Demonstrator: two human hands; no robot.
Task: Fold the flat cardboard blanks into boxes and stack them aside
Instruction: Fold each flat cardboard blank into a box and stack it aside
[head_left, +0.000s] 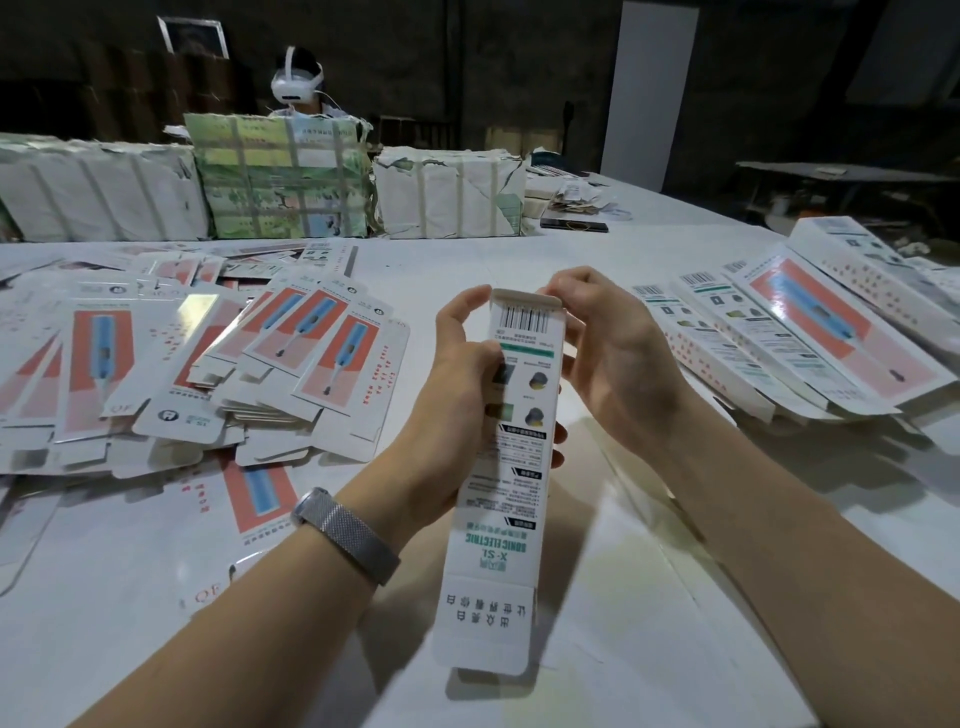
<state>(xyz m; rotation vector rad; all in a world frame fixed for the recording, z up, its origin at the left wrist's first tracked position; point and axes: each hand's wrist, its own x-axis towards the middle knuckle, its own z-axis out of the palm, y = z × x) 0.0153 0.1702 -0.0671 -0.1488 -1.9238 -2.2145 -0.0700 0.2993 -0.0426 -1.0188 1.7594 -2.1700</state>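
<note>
A long narrow white box (511, 483) with a barcode and green print stands on end in front of me, its lower flap hanging open near me. My left hand (457, 384) grips its upper left side, thumb on the printed face. My right hand (608, 353) holds the right edge, its fingers pinching the top flap by the barcode. A loose heap of flat blanks (208, 364) with red and blue print covers the table on the left. Folded boxes (810, 338) lie side by side on the right.
Wrapped paper bundles (280, 176) line the far edge of the white table (649, 597). Behind them sits another person wearing a white headset (298, 83). A dark flat object (574, 225) and scattered papers lie at the back right.
</note>
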